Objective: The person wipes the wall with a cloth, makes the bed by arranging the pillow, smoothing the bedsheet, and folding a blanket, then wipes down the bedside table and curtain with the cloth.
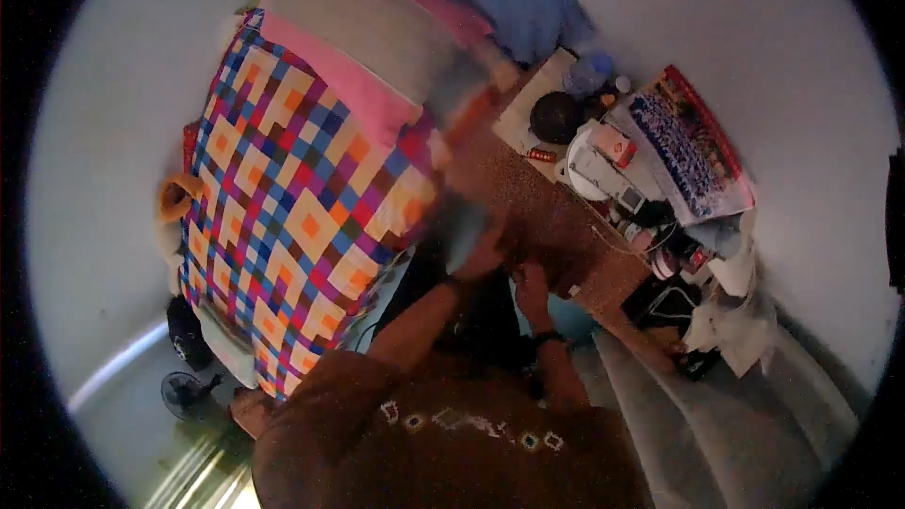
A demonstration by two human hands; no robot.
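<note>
My left hand [479, 254] is smeared by motion over my lap, beside the near edge of the brown patterned surface [509, 179]. A blurred light-blue shape [462, 231] shows at it; whether the hand grips it cannot be made out. To the right, my right hand [530, 285] is by the same edge, its fingers dark and unclear. A dark band circles the right wrist. The bed with a colourful checked cover [302, 188] lies to the left of both hands.
Pink and beige pillows [349, 28] lie on the bed, with blue fabric [509, 0] behind. At the right are a round black object [556, 118], a white round item [586, 165], a patterned cloth [688, 146] and cables. A small fan [184, 394] stands at the lower left.
</note>
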